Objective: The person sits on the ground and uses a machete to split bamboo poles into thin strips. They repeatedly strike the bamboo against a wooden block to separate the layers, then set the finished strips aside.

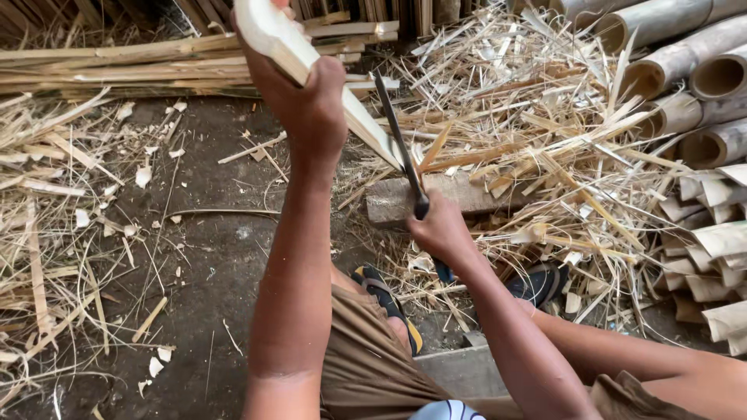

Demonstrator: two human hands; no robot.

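Dirt floor (210,257) strewn with shavings; left hand (307,101) grips bamboo slat (342,93), right hand (440,229) grips blade (398,144).

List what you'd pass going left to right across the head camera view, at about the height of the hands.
Loose bamboo strips and shavings → left hand gripping a split bamboo slat → right hand holding a dark blade → tangled heap of splinters → stacked bamboo culms.

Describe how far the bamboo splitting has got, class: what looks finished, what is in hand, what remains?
Done: split strips stacked, shavings litter the ground. In hand: the left hand steadies a pale bamboo slat while the right hand sets a dark blade against it. Left: whole bamboo poles.
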